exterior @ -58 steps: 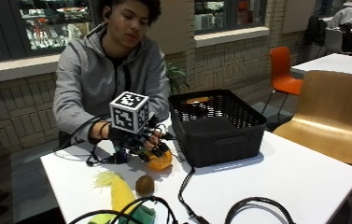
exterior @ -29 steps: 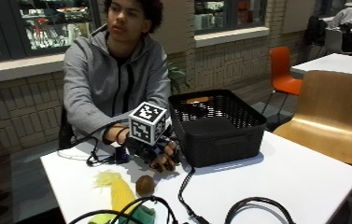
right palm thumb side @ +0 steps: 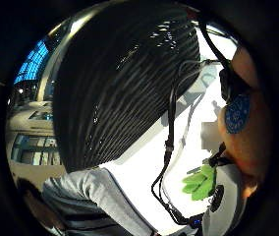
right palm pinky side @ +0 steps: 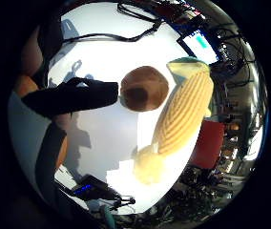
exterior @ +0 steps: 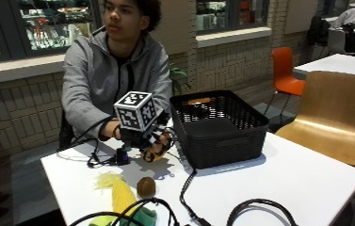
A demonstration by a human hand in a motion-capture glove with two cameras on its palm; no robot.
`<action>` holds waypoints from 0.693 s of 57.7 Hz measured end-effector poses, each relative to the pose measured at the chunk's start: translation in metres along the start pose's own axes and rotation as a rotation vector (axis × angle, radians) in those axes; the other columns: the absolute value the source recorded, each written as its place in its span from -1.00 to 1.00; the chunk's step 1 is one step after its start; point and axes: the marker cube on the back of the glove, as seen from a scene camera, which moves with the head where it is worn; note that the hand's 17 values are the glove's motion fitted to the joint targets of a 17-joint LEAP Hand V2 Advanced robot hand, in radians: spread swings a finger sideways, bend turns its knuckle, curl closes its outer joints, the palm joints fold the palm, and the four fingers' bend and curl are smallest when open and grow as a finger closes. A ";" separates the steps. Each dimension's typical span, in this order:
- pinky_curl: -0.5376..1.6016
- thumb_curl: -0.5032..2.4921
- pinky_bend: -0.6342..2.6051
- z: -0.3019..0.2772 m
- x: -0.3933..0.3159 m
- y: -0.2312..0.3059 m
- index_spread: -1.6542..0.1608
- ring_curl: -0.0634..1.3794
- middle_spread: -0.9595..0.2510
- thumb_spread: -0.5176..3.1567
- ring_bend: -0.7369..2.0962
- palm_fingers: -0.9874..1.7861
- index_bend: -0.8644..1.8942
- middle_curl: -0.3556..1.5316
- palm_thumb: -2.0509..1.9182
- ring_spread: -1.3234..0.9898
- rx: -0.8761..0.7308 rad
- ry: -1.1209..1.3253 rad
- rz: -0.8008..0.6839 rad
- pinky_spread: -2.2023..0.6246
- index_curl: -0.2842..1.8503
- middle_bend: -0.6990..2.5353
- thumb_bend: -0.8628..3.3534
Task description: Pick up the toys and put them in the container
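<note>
R hand curled round an orange toy, just above table beside black basket: lift clear of rim w/ wrist level, release over the middle; corn & brown toy wait nr front edge.

Seated person in a grey zip-up hooded sweatshirt over a dark shirt. Right hand wears a black glove with black straps; a grey sleeve covers the forearm to the wrist.
</note>
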 end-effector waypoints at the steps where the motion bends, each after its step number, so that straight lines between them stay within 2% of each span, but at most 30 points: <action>1: -0.11 -0.22 -0.05 -0.004 0.000 0.001 0.60 -0.22 0.26 -0.25 0.19 0.23 -0.11 -0.24 0.41 -0.18 0.007 0.000 0.000 0.31 -0.24 -0.25 -0.40; 13: -0.08 -0.16 -0.02 -0.070 -0.022 0.000 0.60 -0.14 0.17 -0.35 0.22 0.20 -0.05 -0.15 0.43 -0.22 0.145 -0.022 -0.063 0.29 -0.13 -0.19 -0.42; 23: -0.06 -0.11 0.00 -0.122 -0.088 -0.014 0.60 -0.08 0.12 -0.41 0.25 0.16 -0.02 -0.06 0.43 -0.24 0.211 -0.031 -0.197 0.28 -0.04 -0.16 -0.42; 31: -0.05 -0.08 0.03 -0.129 -0.138 -0.031 0.60 -0.03 0.09 -0.44 0.28 0.14 0.00 0.02 0.42 -0.24 0.187 0.003 -0.308 0.29 0.02 -0.14 -0.43; 40: -0.04 -0.05 0.05 -0.118 -0.178 -0.053 0.60 0.03 0.06 -0.48 0.30 0.12 0.03 0.11 0.42 -0.25 0.143 0.010 -0.350 0.28 0.09 -0.12 -0.43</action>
